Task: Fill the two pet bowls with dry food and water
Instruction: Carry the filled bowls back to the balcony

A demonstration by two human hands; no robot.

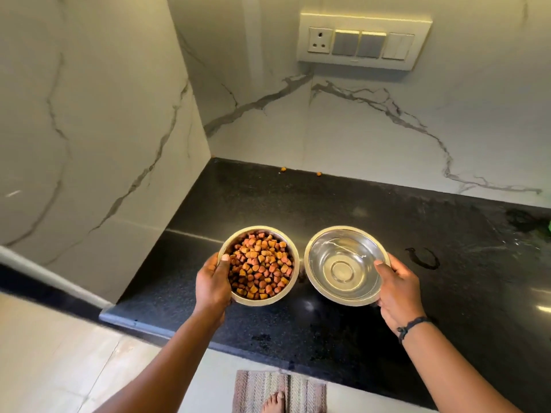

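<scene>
Head view looked down on a black speckled table [387, 222] set against white marble walls. The left hand [212, 286] gripped the food bowl [281, 299] at its left rim, thumb hooked over the edge and fingers wrapped beneath; the steel bowl was full of brown and pinkish dry kibble [261, 268]. The right hand [398, 289] clasped the water bowl [346, 263] at its right rim in the same way, clear water lying in it. Both bowls sat side by side near the table's front edge, rims almost touching. Two stray kibble pieces [318, 173] lay by the back wall. A switch panel [362, 40] carried no readable writing. A bare foot [275, 402] stood on a woven mat [307, 389].
</scene>
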